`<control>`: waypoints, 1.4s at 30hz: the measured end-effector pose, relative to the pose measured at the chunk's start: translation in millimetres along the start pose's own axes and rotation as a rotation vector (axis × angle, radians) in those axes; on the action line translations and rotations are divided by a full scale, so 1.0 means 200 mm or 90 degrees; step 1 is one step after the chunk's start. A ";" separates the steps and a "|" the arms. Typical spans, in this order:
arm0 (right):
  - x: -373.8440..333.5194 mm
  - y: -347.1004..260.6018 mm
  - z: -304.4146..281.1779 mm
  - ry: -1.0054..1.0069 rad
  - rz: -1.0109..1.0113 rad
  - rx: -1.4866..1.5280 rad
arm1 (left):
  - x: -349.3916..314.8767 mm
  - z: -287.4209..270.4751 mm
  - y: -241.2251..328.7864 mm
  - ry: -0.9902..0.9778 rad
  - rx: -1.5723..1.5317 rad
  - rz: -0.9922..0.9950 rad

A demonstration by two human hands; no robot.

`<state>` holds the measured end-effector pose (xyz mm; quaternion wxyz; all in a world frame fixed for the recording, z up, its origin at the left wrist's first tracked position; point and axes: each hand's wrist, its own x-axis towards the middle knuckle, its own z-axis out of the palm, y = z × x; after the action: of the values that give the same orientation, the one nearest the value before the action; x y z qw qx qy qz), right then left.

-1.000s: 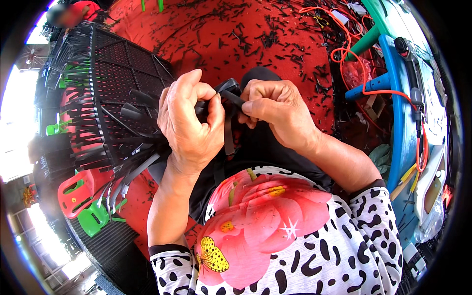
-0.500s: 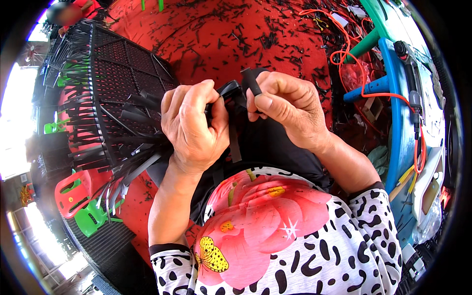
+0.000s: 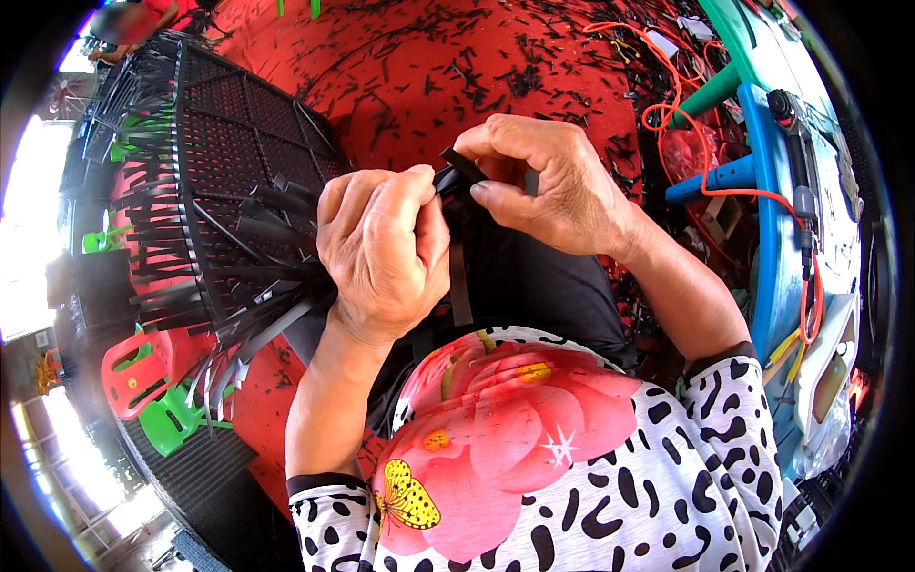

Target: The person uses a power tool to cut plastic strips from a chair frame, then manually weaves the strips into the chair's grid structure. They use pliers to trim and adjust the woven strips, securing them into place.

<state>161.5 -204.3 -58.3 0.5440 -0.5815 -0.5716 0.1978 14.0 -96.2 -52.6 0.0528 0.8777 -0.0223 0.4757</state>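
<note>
My left hand [image 3: 383, 253] is closed, knuckles up, around black flat strips whose dark ends show at its thumb side. A black strip [image 3: 462, 164] sticks up between the two hands, and my right hand [image 3: 558, 181] pinches it between thumb and forefinger. Below them a narrow strip [image 3: 460, 286] hangs down over my dark trousers. Beside my left hand is a black woven panel [image 3: 224, 105], with many loose strip ends fanning from its edges. What lies inside my left palm is hidden.
Cut black scraps litter the red floor [image 3: 400, 57]. On the right stand a blue plastic stool [image 3: 767, 238] and a green one [image 3: 715, 95], with an orange hose [image 3: 706, 157] beside them. Small red [image 3: 138, 374] and green [image 3: 172, 419] chairs are at left. Another person [image 3: 164, 14] is far left.
My right hand has tilted and moved slightly up, and the strip it pinches now leans left toward my left hand. My left hand has turned a little, knuckles more upward.
</note>
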 end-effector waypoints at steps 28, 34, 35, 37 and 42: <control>0.08 -0.11 -0.06 -0.120 0.089 0.166 | -0.16 -0.09 0.12 -0.123 0.077 -0.076; 0.12 -0.17 -0.05 -0.098 0.117 -0.047 | -0.17 -0.07 0.12 -0.069 0.097 -0.093; 0.12 -0.17 -0.06 -0.097 0.081 -0.105 | -0.17 -0.07 0.12 -0.067 0.099 -0.090; 0.11 -0.15 -0.06 -0.128 -0.006 -0.182 | -0.17 -0.07 0.12 -0.076 0.100 -0.084; 0.12 -0.14 -0.05 -0.186 -0.030 -0.206 | -0.15 -0.05 0.08 -0.030 0.059 -0.084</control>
<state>163.4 -194.1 -21.0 0.3595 -0.6125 -0.6824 0.1731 -12.7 -110.9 -71.8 0.0428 0.8896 0.0566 0.4511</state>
